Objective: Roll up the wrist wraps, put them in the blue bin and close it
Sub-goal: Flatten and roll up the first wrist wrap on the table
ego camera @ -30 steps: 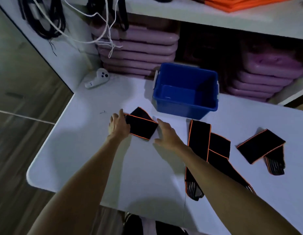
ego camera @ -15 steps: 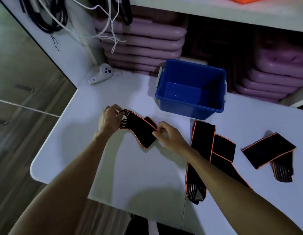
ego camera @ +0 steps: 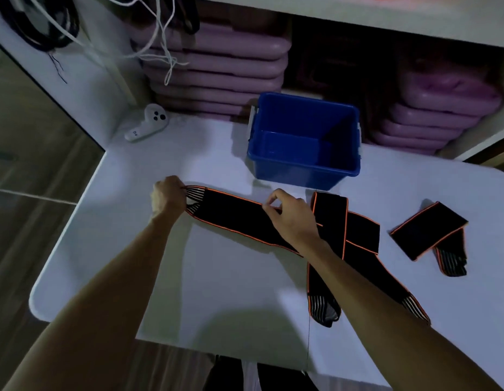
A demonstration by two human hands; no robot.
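Table: white, rounded corners; carries everything below.
Blue bin: open, nothing visible inside, at the table's far side; no lid on it.
Crossed wraps: black, orange-edged, flat, right of centre.
Folded wrap: further right, apart.
Held wrap: stretched out between both hands, near the bin.
Left hand: closed around the striped end.
Right hand: thumb and forefinger pinching the wrap's upper edge.
Controller: white, far left corner.

The bin stands on the table behind three wraps.
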